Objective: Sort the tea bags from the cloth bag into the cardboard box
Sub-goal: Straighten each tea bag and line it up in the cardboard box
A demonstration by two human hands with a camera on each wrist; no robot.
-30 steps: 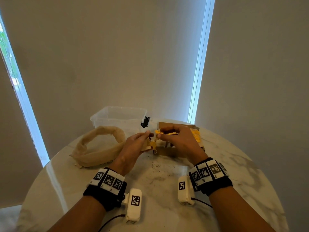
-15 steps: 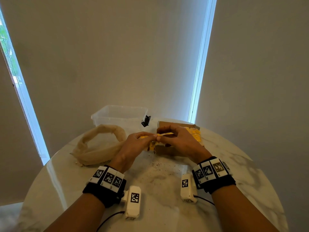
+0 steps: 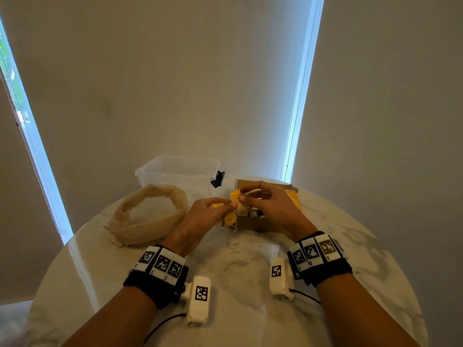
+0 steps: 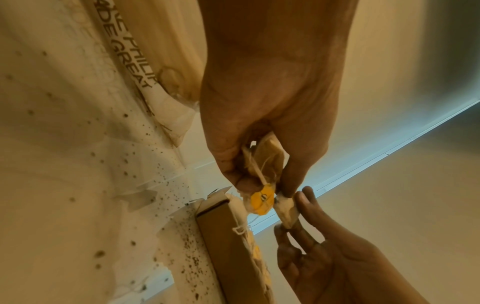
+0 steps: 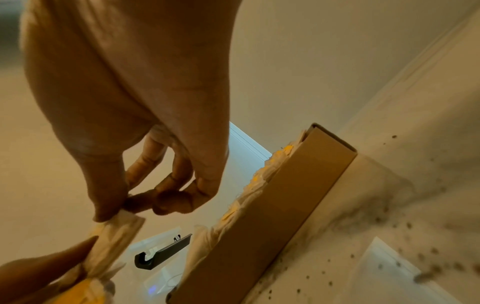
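1. The cloth bag [image 3: 147, 216] slumps open at centre left of the head view; in the left wrist view its seam reads "PHILIP" over "DE GREAT", the first letters cut off.
2. Behind it stands a clear plastic tub [image 3: 179, 171] with a black clip [image 3: 217, 179] at its right corner.
3. The left hand [image 3: 205, 216] pinches a bunch of tea bags [image 4: 267, 158] between thumb and fingers at mid frame; a yellow tag [image 4: 262, 199] dangles on string; its print is too small to read.
4. The right hand [image 3: 270, 209], touching the left, pinches one tea bag [image 5: 116, 236] between thumb and forefinger, its other fingers curled.
5. The cardboard box [image 3: 253, 221] lies under the right hand, already packed with yellow-tagged tea bags; plain brown sides.
6. The round white marble table [image 3: 238, 284] carries scattered dark tea specks; drawn pale blinds fill the upper frame, with bright slits of daylight at left and right.
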